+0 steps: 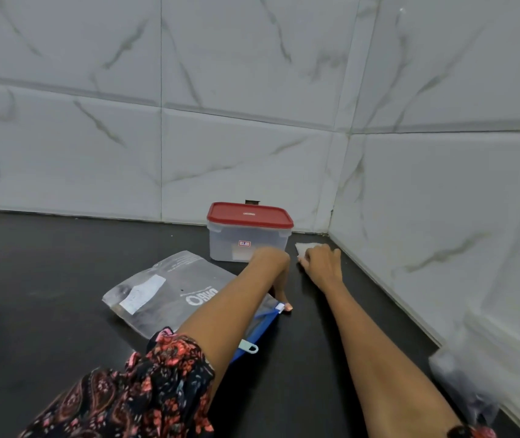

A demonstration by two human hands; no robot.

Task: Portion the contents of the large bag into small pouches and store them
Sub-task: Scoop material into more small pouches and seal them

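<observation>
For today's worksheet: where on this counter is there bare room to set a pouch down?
Bare: dark counter left of the large bag, and near strip between the forearms. Crowded: corner with container, right hand and small pouch.

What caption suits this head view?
Right hand holds small white pouch beside red-lidded container; left hand touches large bag.

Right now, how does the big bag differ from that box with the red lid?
The bag lies flat and limp on the counter; the box stands upright and rigid. The bag closes with a blue zip strip; the box wears a red lid. The bag is nearer, the box by the wall. Both are see-through plastic.
</observation>
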